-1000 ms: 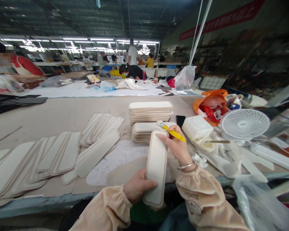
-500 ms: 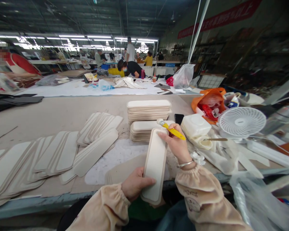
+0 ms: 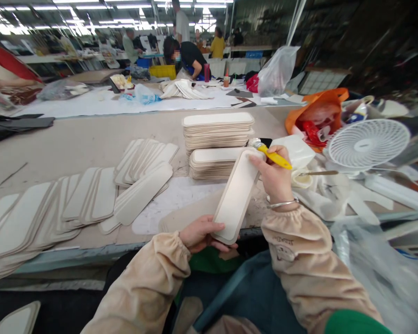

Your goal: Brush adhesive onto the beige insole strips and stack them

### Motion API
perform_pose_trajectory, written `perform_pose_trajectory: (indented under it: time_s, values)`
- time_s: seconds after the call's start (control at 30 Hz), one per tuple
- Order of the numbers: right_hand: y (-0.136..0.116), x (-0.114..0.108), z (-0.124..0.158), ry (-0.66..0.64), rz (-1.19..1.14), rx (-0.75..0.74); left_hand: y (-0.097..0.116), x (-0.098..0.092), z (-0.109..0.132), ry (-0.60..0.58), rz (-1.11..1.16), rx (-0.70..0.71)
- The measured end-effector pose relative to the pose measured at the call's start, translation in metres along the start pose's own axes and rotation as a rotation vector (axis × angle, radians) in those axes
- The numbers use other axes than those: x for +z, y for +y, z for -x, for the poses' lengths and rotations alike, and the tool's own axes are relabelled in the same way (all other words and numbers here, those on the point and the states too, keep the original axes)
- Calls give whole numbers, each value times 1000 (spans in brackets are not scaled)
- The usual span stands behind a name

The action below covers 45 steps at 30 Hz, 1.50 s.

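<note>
**Cream panel held over the near bench edge**

Head view: the left hand (image 3: 200, 234) is closed on the near end of a long cream panel (image 3: 238, 195), which tilts up and away over the near edge of the bench (image 3: 73, 144). The right hand (image 3: 273, 176) grips a yellow-handled brush (image 3: 273, 157), and its fingertips touch the panel's far end. Just beyond stand two stacks of panels (image 3: 218, 130). More panels lie fanned out (image 3: 90, 199) toward the left edge. A white fan (image 3: 369, 144) sits toward the right edge.
</note>
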State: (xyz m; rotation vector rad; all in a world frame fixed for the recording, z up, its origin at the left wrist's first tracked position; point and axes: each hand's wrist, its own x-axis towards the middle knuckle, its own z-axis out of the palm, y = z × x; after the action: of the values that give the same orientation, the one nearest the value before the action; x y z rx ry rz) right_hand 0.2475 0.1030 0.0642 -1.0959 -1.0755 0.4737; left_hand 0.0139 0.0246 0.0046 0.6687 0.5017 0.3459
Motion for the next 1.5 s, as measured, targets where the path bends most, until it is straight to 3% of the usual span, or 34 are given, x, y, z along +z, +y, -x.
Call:
perform_pose_trajectory:
  time_s: [0.37,1.1,1.5]
  values:
    - [6,-6,-2,6,3,16,-2,1,-2,106,-103,30]
    - [1,-7,1,-2,17,56,-2,-1,0,-1,-176,35]
    - [2,-10,-1,2,-60,64,1,-1,2,42,-177,26]
